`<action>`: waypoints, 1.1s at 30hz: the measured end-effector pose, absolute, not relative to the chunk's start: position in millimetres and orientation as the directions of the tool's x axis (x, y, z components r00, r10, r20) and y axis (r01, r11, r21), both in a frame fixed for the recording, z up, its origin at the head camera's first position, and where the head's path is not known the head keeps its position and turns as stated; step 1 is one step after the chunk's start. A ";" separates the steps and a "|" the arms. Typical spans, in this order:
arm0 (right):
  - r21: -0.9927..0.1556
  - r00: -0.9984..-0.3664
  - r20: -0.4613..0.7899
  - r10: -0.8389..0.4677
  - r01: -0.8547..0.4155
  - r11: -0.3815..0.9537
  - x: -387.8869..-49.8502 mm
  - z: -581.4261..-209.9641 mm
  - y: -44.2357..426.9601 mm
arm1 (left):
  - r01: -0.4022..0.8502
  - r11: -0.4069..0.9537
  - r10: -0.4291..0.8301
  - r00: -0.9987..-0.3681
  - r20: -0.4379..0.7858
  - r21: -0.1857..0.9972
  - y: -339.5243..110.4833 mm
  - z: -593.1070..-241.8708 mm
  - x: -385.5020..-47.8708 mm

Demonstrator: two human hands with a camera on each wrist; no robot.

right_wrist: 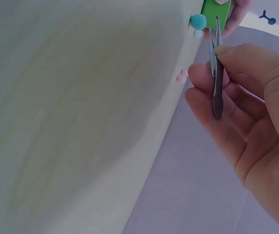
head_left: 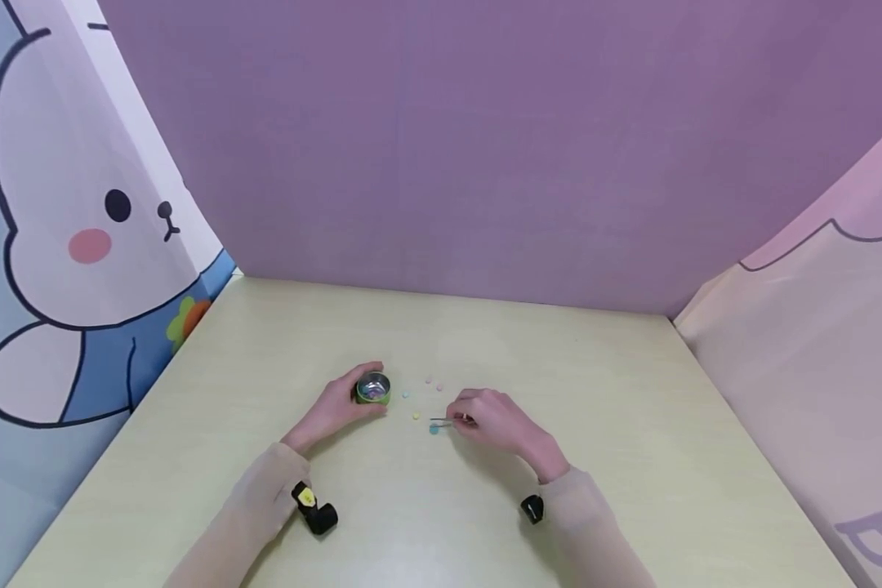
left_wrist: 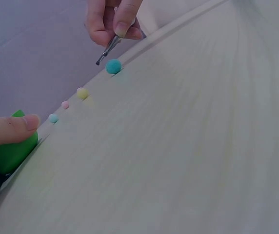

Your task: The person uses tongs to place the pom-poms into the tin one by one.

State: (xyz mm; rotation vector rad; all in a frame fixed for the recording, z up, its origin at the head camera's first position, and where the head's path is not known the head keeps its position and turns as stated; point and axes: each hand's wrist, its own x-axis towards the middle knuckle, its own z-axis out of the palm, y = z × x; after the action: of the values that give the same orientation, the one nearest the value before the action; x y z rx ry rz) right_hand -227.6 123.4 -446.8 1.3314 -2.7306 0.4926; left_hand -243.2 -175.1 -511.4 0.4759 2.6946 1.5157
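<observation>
A small green tin (head_left: 373, 389) with a shiny inside holds some small colourful bits; the left hand (head_left: 340, 403) grips it round the side. The right hand (head_left: 496, 420) pinches metal tweezers (right_wrist: 216, 83) between thumb and fingers. In the left wrist view the tweezer tips hang just above and beside a teal ball (left_wrist: 113, 66), with nothing visible between them. Between the tin and the tweezers lie a yellow ball (left_wrist: 82, 93), a light blue ball (left_wrist: 53, 118) and two pink balls (head_left: 429, 380), (head_left: 440, 388).
The pale wooden table (head_left: 382, 523) meets a purple backdrop (head_left: 441, 163) at its far edge. Printed cloth panels stand at the left (head_left: 73, 180) and right (head_left: 838, 343). Each wrist carries a black camera.
</observation>
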 end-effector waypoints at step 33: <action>-0.170 -0.599 0.180 -0.781 -0.801 0.575 -226.2 -455.5 127.2 | 0.254 0.488 0.268 -0.954 0.133 0.835 -173.8 -508.9 -240.7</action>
State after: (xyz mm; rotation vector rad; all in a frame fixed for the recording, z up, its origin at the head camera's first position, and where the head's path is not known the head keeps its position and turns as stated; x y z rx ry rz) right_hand -226.2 127.2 -455.5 1.3644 -2.7117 0.3581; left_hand -240.7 -173.8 -508.9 0.4727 2.6968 1.5100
